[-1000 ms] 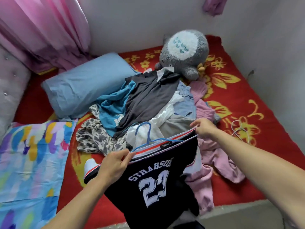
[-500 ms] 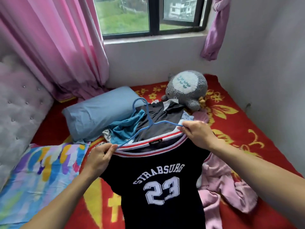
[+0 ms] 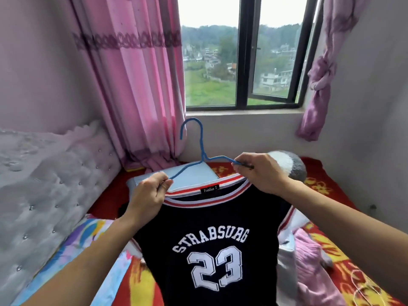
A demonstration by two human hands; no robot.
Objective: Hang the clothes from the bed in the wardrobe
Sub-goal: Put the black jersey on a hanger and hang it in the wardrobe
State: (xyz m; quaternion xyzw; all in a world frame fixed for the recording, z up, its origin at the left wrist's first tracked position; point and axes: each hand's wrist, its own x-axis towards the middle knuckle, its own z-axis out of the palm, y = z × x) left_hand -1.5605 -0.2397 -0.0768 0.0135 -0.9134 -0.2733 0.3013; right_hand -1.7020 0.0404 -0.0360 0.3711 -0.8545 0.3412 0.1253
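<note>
I read STRABSURG above a white 23 on the navy jersey (image 3: 209,228), and its small neck label (image 3: 209,189) says Fashion. The jersey hangs in the air over the bed (image 3: 320,186), collar up, long axis vertical, print facing me. The blue hanger (image 3: 202,151) sits at the neckline, hook pointing up. My left hand (image 3: 148,195) pinches the hanger's left arm against the collar. My right hand (image 3: 262,173) is curled round its right arm and the shoulder.

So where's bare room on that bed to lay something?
Bare red blanket lies between the plush toy and the right wall, and between the multicoloured pillow and the jersey. Right of the jersey, pink clothes crowd it.
</note>
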